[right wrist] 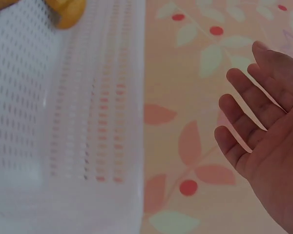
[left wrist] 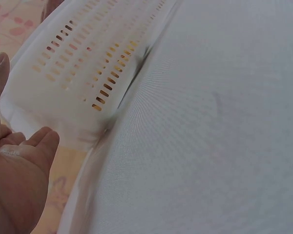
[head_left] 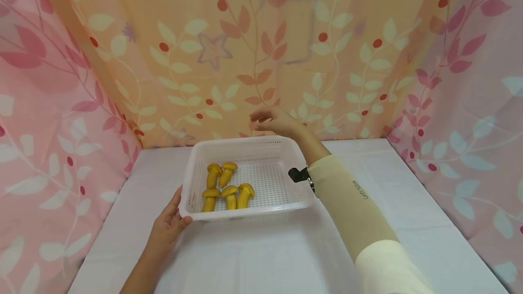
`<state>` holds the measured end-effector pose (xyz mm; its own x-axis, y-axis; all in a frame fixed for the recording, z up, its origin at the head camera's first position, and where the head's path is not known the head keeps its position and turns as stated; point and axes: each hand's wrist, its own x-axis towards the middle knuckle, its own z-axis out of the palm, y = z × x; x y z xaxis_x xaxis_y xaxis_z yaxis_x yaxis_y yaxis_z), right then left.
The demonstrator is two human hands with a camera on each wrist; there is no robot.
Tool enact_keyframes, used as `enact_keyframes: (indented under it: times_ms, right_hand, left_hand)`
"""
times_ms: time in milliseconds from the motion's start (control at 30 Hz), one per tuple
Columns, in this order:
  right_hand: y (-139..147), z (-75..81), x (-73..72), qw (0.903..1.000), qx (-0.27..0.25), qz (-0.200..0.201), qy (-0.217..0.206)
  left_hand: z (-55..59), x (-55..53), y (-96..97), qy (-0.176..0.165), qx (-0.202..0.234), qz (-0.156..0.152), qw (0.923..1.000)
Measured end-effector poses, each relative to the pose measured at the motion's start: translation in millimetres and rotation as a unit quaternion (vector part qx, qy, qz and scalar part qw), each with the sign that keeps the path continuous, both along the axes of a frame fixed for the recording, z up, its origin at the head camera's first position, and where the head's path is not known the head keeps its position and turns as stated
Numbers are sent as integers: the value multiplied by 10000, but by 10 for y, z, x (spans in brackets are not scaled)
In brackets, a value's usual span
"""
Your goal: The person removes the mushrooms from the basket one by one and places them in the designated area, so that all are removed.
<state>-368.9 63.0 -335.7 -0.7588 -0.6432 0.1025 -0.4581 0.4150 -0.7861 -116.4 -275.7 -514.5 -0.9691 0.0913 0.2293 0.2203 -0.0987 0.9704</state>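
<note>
A white plastic basket (head_left: 300, 189) with slotted walls stands on the white-covered table in the head view. Several yellow mushrooms (head_left: 230, 196) lie in its left half. My left hand (head_left: 165, 226) holds the basket's near left corner, the thumb at the front rim and the fingers along the left side. In the left wrist view that hand (left wrist: 22, 180) is partly cut off beside the slotted wall. My right hand (head_left: 278, 120) hovers past the basket's far rim, holding nothing. Its fingers (right wrist: 239, 117) are spread and loosely bent in the right wrist view, apart from the basket.
The white cloth (head_left: 265, 257) covers the table around the basket. Patterned curtains close in the back (head_left: 253, 35), the left (head_left: 41, 117) and the right (head_left: 470, 117). A black wrist mount (head_left: 300, 174) sits by the beige right sleeve (head_left: 351, 203), over the basket's right side.
</note>
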Motion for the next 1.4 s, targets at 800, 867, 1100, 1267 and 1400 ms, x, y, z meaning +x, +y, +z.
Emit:
enact_keyframes:
  times_ms: [800, 867, 1100, 1267, 1400]
  right_hand:
    - [-608, -875, 86, 9862, 794, 830, -1190]
    - [-605, -890, 97, 9823, 984, 884, -1326]
    - [-611, -998, 69, 9741, 1339, 971, -1543]
    - [-648, -1042, 58, 9710, 1492, 964, -1600]
    - [-670, -1066, 74, 9651, 1572, 1045, -1817]
  left_hand:
    - [-14, 100, 16, 77, 40, -204, 9998]
    - [-17, 99, 13, 101, 21, -169, 9998]
    - [-3, 100, 25, 47, -31, -40, 10000]
    - [3, 94, 17, 125, 47, -43, 9999]
    - [11, 105, 14, 161, 58, -57, 9998]
